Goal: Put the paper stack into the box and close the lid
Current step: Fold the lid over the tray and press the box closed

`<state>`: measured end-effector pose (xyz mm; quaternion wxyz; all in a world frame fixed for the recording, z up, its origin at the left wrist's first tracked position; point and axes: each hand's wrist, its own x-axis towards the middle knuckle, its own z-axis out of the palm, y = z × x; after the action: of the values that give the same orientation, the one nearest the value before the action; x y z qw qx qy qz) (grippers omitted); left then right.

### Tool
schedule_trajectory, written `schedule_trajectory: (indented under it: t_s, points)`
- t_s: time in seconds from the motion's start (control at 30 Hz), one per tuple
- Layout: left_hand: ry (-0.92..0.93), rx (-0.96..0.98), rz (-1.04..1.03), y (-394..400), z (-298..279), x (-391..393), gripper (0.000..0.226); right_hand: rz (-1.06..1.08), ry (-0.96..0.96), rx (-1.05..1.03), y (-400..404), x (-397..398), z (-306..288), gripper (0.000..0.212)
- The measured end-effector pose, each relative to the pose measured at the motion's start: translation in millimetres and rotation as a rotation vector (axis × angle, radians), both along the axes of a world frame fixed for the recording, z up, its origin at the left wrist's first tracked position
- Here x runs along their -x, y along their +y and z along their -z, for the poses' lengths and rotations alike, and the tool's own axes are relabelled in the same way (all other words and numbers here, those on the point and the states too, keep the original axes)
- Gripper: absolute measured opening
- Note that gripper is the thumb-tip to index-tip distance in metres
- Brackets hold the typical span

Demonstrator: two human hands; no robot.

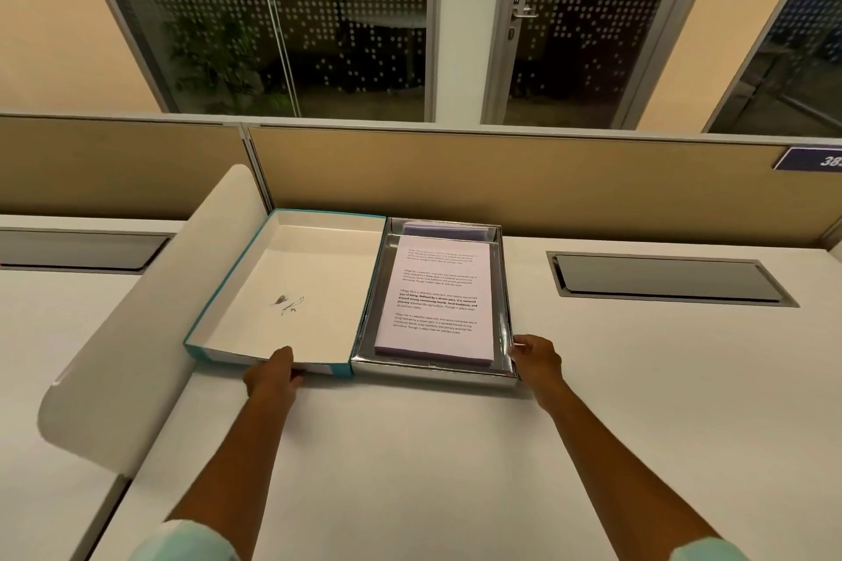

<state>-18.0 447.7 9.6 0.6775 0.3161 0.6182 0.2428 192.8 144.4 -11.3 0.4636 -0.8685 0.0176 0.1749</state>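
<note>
The paper stack (pixel 436 301) already lies flat in the box (pixel 505 287), so closing begins: the left hand (pixel 272 371) pinches the near edge of the open lid (pixel 291 282) while the right hand (pixel 537 359), fingers curled, steadies the box's near right corner, and the lid must next swing rightward over.

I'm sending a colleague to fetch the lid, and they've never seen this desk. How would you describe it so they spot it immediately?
On the white desk, below the tan partition panel, two shallow trays sit side by side. The lid is the left one: a teal-edged cardboard lid lying open side up, white inside with a small dark smudge. Its silver-lined neighbour, the box, holds printed pages; the lid holds nothing.
</note>
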Motion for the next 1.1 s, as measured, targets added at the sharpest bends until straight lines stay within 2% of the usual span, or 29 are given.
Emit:
schedule_trajectory:
  t_s: [0.13, 0.3, 0.57, 0.83, 1.1]
  points:
    - [-0.122, 0.018, -0.059, 3, -3, 2, 0.040, 0.019, 0.026, -0.016, 0, 0, -1, 0.034]
    - [-0.286, -0.118, -0.080, 1, -16, -4, 0.060, 0.018, 0.046, -0.023, 0, 1, -3, 0.035]
    - [-0.485, -0.289, -0.012, 0, -32, -16, 0.065, 0.019, 0.087, -0.038, -2, 2, -6, 0.034]
    - [-0.385, -0.524, 0.109, -10, -28, -24, 0.059, 0.016, 0.113, -0.053, -3, 2, -6, 0.036]
    - [-0.228, -0.724, 0.279, -28, -24, -21, 0.068, 0.039, 0.125, -0.071, -2, 4, -8, 0.037]
